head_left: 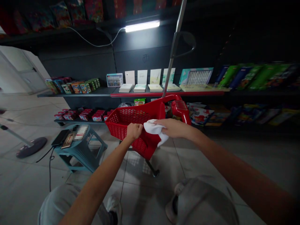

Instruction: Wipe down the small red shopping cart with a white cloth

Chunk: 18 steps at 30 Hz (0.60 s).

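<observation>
Gripping the near edge of the red shopping cart (145, 148) with the left grip (134, 130), curling it tightly over the plastic. Pinching a bunched white cloth (152, 127) with the right grip (174, 126), holding it at the near side of the cart, just beside the left grip, and leaving a loose corner hanging down. Being unable to make out the right thumb, hidden by cloth and hand. Noting a red handle (180, 107) at the right end of the cart and a dark caster (155, 172) beneath it. Recording a metal pole (174, 40) rising behind the cart, but not making out any attachment.

Observing a blue-grey stool (85, 156) left of the cart, bearing a dark flat item (60, 137) and other small articles, and a round stand base (31, 147) farther left. Listing, behind the cart, a shelf with a red front edge (199, 93), carrying upright booklets (154, 76) and boxed sets. Finding small cartons (77, 87) behind and to the left of the cart, green packets (255, 76) behind and to the right, and a lit tube lamp (142, 26) high above. Noting grey trousers (206, 203) and a pale shoe (114, 207) on the near side of the cart.
</observation>
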Each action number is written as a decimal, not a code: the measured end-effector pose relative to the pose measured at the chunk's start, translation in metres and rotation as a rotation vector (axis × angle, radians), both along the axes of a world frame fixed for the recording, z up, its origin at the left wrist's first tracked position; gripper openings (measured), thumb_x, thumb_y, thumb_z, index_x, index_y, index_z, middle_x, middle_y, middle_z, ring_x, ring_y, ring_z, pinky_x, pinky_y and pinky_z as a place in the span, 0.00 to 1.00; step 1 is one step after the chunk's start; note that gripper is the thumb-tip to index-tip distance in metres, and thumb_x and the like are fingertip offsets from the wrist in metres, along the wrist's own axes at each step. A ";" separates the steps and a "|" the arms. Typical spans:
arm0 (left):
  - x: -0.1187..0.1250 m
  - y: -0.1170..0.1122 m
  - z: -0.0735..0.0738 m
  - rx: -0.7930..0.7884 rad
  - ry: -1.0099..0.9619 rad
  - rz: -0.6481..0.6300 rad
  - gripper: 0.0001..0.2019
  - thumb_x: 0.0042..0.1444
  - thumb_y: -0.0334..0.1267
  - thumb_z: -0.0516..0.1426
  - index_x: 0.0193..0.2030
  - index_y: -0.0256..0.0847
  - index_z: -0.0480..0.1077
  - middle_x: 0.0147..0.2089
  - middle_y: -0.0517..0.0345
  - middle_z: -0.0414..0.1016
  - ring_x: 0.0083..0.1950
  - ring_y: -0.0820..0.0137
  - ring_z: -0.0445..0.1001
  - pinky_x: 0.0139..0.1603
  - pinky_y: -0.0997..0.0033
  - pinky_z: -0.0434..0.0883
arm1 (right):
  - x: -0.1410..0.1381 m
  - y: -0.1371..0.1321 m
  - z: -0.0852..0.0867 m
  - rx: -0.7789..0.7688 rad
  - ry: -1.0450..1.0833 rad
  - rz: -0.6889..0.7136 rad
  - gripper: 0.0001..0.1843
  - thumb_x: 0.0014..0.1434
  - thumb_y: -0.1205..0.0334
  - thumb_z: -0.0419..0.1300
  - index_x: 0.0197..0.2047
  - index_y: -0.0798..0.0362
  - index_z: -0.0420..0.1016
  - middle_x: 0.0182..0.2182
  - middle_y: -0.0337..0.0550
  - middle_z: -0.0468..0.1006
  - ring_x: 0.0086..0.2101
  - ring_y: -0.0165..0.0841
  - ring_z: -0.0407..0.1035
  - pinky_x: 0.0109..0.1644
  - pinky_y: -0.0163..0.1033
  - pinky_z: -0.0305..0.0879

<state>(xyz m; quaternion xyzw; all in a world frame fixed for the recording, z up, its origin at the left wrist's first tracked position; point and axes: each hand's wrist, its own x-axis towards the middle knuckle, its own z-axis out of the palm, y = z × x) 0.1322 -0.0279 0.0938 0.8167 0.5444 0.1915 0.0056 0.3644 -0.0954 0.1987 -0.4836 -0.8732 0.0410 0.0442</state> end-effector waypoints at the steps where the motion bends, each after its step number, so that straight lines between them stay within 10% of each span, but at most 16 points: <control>1: -0.001 0.000 -0.002 0.021 0.000 -0.020 0.26 0.74 0.38 0.45 0.32 0.37 0.81 0.39 0.42 0.85 0.41 0.61 0.81 0.46 0.62 0.63 | -0.003 0.006 0.006 -0.061 -0.025 -0.012 0.31 0.58 0.72 0.55 0.63 0.45 0.77 0.55 0.42 0.84 0.50 0.40 0.80 0.51 0.39 0.71; 6: -0.006 0.001 -0.007 0.061 0.012 -0.095 0.23 0.74 0.34 0.45 0.34 0.37 0.79 0.41 0.45 0.85 0.43 0.63 0.79 0.52 0.59 0.60 | -0.023 0.043 0.013 -0.124 -0.182 -0.172 0.17 0.62 0.69 0.60 0.52 0.51 0.82 0.46 0.49 0.86 0.44 0.41 0.80 0.46 0.37 0.70; 18: -0.019 0.003 -0.013 0.048 -0.103 -0.117 0.24 0.74 0.35 0.43 0.28 0.40 0.72 0.38 0.50 0.84 0.42 0.67 0.76 0.57 0.60 0.58 | -0.036 0.104 0.003 0.090 -0.286 -0.490 0.22 0.68 0.68 0.53 0.61 0.62 0.77 0.58 0.71 0.75 0.57 0.54 0.74 0.59 0.56 0.71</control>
